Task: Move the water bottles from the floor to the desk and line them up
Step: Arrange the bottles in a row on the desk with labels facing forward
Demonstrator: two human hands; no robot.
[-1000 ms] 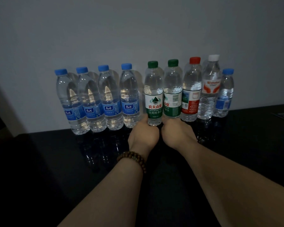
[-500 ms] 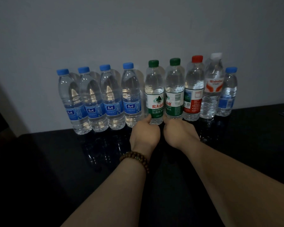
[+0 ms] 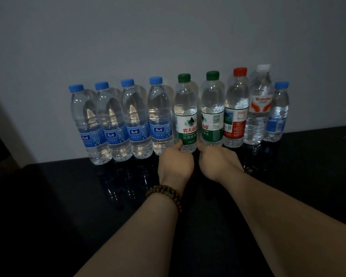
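Little has shifted since earlier. On the counter (image 3: 298, 176), nine upright bottles (image 3: 136, 120) stand in line. Directly ahead, the left hand (image 3: 176, 162) grips the first green-capped bottle (image 3: 186, 116) low down; the right hand (image 3: 218, 162) grips the second green-capped bottle (image 3: 212, 116), just right of it.

nine upright water bottles (image 3: 160, 116) in a row on desk (image 3: 58, 196).

The left green-capped bottle (image 3: 186, 116), at mid-frame, now stands slightly further left on the counter (image 3: 68, 196) than a second ago. It is nearer the fourth blue-capped bottle (image 3: 161, 120), and a thin gap opens beside the right green-capped bottle (image 3: 212, 114). The left hand (image 3: 176, 166) gripping its base shifts left with it and no longer touches the right hand (image 3: 218, 166).
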